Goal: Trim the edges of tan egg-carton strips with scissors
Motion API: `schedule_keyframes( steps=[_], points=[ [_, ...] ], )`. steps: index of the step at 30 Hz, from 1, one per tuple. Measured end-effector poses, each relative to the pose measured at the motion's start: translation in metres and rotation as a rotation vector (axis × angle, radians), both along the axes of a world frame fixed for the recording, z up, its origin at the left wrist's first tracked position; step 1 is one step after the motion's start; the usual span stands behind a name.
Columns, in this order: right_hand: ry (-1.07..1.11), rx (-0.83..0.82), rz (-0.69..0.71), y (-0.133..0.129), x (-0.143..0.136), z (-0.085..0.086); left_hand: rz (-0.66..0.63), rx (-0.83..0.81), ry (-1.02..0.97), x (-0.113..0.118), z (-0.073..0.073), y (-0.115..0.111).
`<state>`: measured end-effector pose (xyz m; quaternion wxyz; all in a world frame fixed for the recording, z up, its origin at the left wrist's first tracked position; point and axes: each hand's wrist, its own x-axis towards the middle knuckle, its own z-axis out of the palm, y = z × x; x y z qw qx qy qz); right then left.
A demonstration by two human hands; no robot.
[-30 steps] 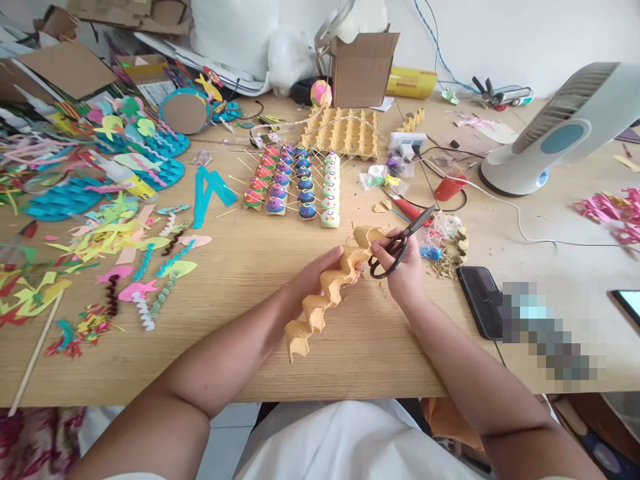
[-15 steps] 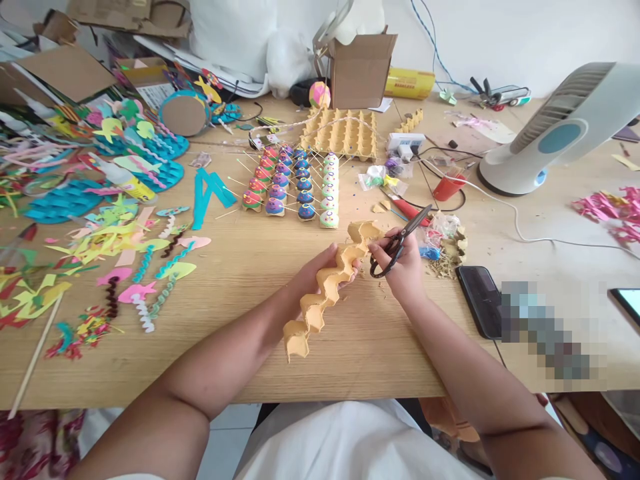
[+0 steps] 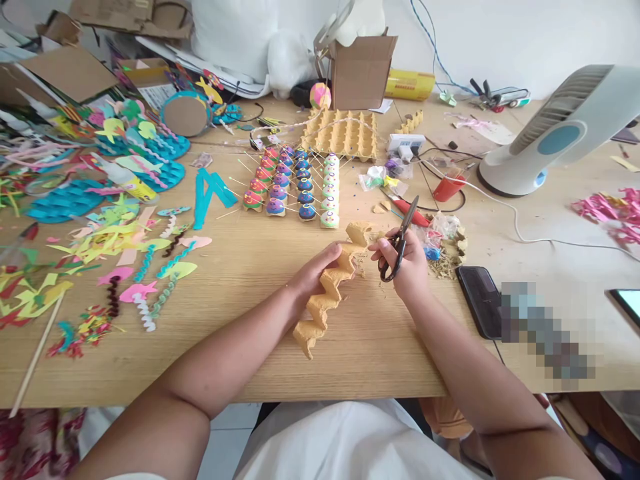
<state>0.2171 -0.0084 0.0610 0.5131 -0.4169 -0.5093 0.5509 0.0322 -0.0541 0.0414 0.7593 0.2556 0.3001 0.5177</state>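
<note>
My left hand (image 3: 316, 268) grips a tan zigzag strip of egg carton (image 3: 330, 290), held above the wooden table (image 3: 240, 333) with its lower end near the front edge. My right hand (image 3: 407, 263) holds black scissors (image 3: 399, 241), blades pointing up and away, just right of the strip's upper end (image 3: 359, 233). Small cardboard crumbs lie on the table between my hands.
Rows of painted egg-carton cups (image 3: 293, 183) and a full egg tray (image 3: 343, 133) sit behind. Coloured paper cut-outs (image 3: 100, 220) cover the left. A white fan (image 3: 565, 130), a black phone (image 3: 480, 300), a red cup (image 3: 447, 187) and a cardboard box (image 3: 363, 67) stand right and back.
The carton strip has turned over so its folded ridges face up. The scissors have swung from pointing right to pointing more upright, away from the strip's end.
</note>
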Motion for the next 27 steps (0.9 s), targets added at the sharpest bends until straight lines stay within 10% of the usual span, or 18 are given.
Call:
schedule_keyframes(
  steps=[27],
  points=[
    [0.137,0.059,-0.255,0.005,-0.002,-0.007,-0.226,-0.026,-0.075,0.007,-0.004,-0.002]
  ],
)
